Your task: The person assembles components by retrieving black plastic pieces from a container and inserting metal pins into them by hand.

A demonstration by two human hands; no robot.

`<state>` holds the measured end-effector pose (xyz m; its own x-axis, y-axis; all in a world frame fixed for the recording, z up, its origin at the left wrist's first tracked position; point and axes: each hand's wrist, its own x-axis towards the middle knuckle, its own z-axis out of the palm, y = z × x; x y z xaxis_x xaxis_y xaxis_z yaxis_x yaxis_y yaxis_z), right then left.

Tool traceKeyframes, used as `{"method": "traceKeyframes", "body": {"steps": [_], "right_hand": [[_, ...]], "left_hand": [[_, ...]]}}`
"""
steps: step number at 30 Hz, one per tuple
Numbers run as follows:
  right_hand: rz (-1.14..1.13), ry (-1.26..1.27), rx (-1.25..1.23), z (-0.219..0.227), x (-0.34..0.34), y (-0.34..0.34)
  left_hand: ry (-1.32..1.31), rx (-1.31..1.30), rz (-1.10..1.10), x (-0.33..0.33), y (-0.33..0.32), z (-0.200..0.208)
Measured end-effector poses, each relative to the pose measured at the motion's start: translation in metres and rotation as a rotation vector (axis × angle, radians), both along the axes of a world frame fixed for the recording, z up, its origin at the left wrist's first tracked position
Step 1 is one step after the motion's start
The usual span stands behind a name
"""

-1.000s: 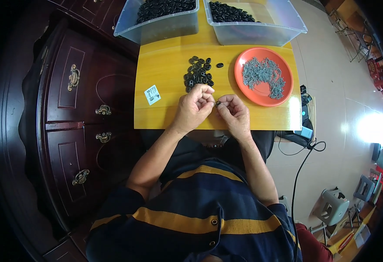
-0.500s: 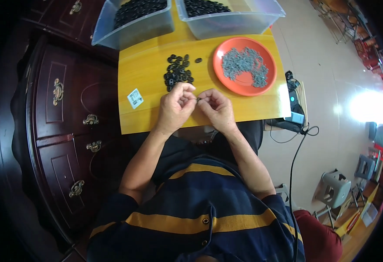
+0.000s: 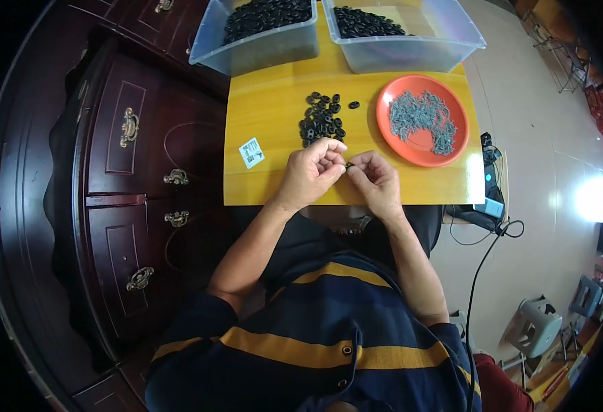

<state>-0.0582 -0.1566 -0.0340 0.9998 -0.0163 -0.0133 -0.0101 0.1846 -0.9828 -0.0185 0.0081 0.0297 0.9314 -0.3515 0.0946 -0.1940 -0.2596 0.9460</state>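
Observation:
Above the table's near edge, my left hand [image 3: 313, 173] and my right hand [image 3: 378, 185] meet fingertip to fingertip. Both are closed in a pinch on one small dark piece [image 3: 349, 165], mostly covered by the fingers; its exact kind does not show. Just beyond my left hand lies a loose pile of black oval pieces [image 3: 323, 118], some with holes. A single black oval piece [image 3: 354, 105] rests apart to the right. An orange plate [image 3: 423, 159] holds many small, thin grey pieces [image 3: 411, 115], too small to make out exactly.
Two clear plastic bins, a left bin [image 3: 277, 51] and a right bin [image 3: 411, 58], hold more black pieces at the table's far side. A white printed label [image 3: 251, 152] lies at left. Dark wooden drawers [image 3: 133, 185] flank the table; a black cable [image 3: 478, 275] hangs at right.
The whole view has shifted, so the table and hands appear farther right and slightly lower. Both hands keep their pinch at the same spot over the table.

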Motion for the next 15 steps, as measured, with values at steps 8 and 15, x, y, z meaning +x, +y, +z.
{"method": "traceKeyframes", "body": {"steps": [8, 15], "right_hand": [[-0.003, 0.051, 0.220, 0.005, 0.002, 0.001], [-0.042, 0.042, 0.228, 0.006, 0.001, 0.001]], "left_hand": [[-0.139, 0.321, 0.129, 0.012, 0.036, -0.007], [-0.316, 0.543, 0.056, 0.004, 0.013, -0.009]]}}
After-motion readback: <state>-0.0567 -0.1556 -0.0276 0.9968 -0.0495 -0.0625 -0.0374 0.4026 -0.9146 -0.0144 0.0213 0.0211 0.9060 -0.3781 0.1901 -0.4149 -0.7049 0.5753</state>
